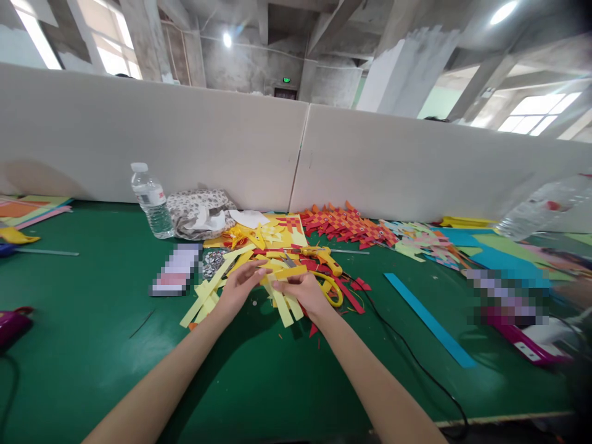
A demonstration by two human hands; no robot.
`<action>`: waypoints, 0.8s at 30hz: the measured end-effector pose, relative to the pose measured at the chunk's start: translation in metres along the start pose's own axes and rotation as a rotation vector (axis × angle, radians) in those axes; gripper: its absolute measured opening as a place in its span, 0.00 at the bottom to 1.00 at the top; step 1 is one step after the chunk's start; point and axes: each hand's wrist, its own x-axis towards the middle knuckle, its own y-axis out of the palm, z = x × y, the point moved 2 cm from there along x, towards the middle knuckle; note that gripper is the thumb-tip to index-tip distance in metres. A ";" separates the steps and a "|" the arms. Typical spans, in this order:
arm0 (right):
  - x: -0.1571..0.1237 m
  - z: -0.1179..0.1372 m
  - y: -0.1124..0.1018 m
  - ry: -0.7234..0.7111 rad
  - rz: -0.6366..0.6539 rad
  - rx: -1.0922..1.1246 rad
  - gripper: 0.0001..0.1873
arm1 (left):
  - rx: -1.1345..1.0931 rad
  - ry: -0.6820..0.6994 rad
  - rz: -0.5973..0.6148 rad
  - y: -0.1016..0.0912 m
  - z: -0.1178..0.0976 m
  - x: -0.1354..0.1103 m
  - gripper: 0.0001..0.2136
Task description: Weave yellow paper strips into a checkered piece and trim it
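Both of my hands meet over a heap of pale yellow paper strips (pixel 208 295) on the green table (pixel 92 370). My left hand (pixel 240 287) is closed, its fingers pinching a yellow strip (pixel 283 273) at one end. My right hand (pixel 303 291) is closed on the same strip and on others that hang down below it. Yellow-handled scissors (pixel 330 285) lie just right of my right hand, among red paper scraps (pixel 351 296).
A water bottle (pixel 152 203) and a patterned cloth bag (pixel 198 213) stand by the white partition (pixel 185 142). Red-and-orange woven paper fish (pixel 346 225) lie behind. A long blue strip (pixel 428 319), a black cable (pixel 416 364) and blue sheets (pixel 499 256) are at right.
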 end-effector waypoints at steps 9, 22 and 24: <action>0.001 0.003 0.000 -0.010 -0.048 0.148 0.22 | -0.075 0.081 0.130 -0.001 0.013 0.003 0.20; -0.001 0.005 -0.003 0.019 -0.072 0.181 0.18 | 0.127 0.126 0.134 0.005 0.010 -0.002 0.18; -0.001 0.004 -0.002 0.015 -0.061 0.183 0.18 | 0.111 0.099 0.124 0.005 0.010 -0.003 0.17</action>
